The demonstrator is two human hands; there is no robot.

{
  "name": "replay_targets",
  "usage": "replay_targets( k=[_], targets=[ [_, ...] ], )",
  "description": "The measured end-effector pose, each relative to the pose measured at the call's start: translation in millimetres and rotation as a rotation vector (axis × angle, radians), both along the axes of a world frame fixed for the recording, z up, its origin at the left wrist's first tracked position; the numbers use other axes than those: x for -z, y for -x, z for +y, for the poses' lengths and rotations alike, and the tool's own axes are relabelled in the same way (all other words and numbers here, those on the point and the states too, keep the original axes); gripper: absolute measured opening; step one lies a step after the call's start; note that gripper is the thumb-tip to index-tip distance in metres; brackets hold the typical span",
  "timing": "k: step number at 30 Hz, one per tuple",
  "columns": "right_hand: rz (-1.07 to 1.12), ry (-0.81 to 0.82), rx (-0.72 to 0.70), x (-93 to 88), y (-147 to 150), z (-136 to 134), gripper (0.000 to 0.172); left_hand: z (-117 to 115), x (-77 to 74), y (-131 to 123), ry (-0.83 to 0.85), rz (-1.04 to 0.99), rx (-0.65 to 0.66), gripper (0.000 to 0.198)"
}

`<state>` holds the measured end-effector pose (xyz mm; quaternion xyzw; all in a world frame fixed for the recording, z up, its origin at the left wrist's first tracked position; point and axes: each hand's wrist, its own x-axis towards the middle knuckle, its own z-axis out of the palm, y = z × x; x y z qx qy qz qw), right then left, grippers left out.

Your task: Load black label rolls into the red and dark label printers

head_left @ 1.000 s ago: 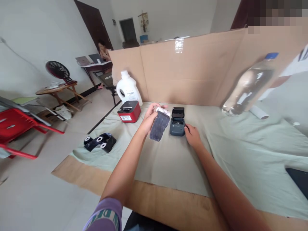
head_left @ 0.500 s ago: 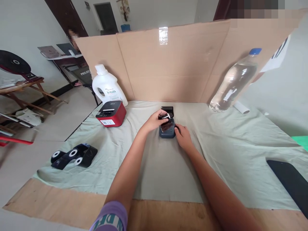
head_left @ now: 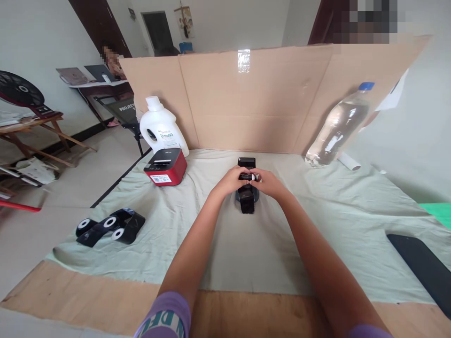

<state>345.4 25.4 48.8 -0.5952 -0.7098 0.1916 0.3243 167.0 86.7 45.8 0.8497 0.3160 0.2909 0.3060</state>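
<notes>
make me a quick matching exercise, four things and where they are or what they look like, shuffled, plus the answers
Things:
1. black roll
2. white jug
3. clear bottle
4. loose ribbon rolls

Places and looks:
A. has a blue cap
B. on the pale green cloth, at the front left
C. between the left hand and right hand
D. behind the red-and-black printer

Pairs: 1-C, 2-D, 3-A, 4-B

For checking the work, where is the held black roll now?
In the head view, the black roll is central, between the left hand and right hand, over the dark, boxy, open device.
</notes>
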Motion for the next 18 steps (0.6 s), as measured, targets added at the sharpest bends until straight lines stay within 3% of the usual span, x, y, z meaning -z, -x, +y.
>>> replay_targets(
  k=[6, 12, 18],
  targets=[
    [-0.109, 0.016, 0.061, 5.4, -4.9, 21.6, 0.026, 5.3, 6.1, 3.6, -0.003, -0.020, -0.116, 0.047],
    [-0.242, 0.019, 0.117, 13.8, -7.1, 24.2, 0.029, 6.3, 7.0, 6.6, 0.033, 0.106, -0.197, 0.044],
    [-0.235, 0.008, 0.116, 15.3, -4.0, 25.5, 0.037, 4.1, 13.0, 2.0, -0.001, 0.260, -0.242, 0.044]
  ],
)
